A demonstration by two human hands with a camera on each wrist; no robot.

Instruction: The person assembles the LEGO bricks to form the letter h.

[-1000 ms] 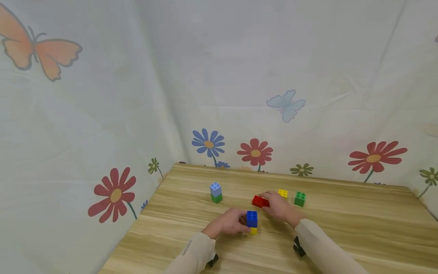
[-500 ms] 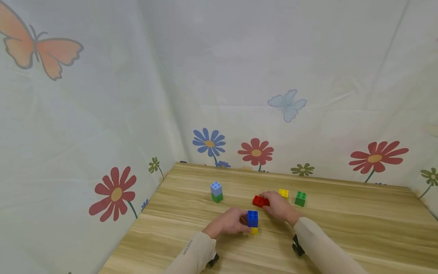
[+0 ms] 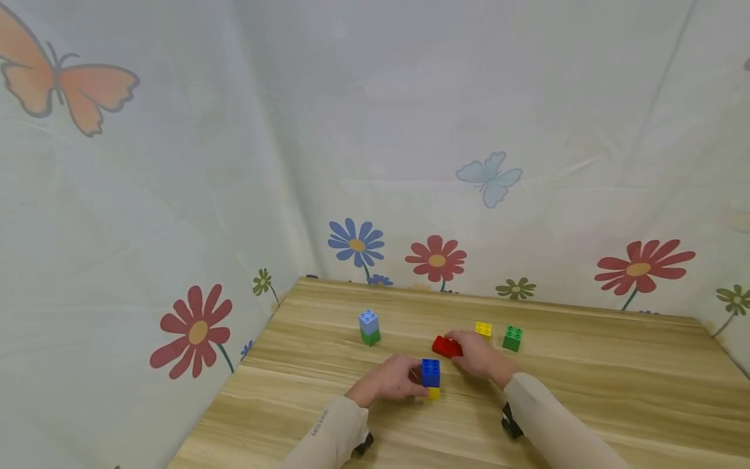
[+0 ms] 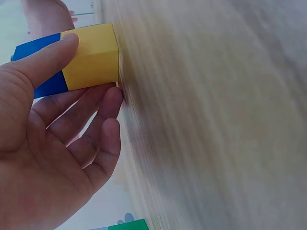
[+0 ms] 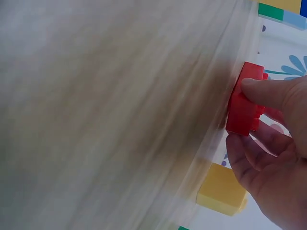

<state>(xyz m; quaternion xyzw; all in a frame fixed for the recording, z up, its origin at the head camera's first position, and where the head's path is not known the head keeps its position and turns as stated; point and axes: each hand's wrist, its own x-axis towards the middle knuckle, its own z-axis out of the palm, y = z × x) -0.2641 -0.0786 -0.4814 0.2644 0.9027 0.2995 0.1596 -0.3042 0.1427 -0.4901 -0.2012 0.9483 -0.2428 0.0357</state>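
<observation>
My left hand (image 3: 395,378) grips a two-brick stack between thumb and fingers, a dark blue brick (image 3: 430,371) on top of a yellow brick (image 4: 91,55). The stack stands upright at the table surface. Beyond it and to the right, my right hand (image 3: 477,354) pinches a longer red brick (image 5: 245,108), thumb on its near side and fingertips at its end. In the head view the right hand covers part of the red brick (image 3: 445,347). The red brick lies flat, studs up, close on the table.
A light blue brick (image 3: 368,320) sits on a green brick (image 3: 370,338) at the back left. Behind the right hand are a loose yellow brick (image 3: 483,329) and a green brick (image 3: 512,338). A flower-printed cloth (image 3: 375,130) borders the wooden table (image 3: 586,365).
Both hands keep their holds almost in place. The red brick has turned slightly beneath the right hand's fingers; the blue and yellow stack stays where it was.
</observation>
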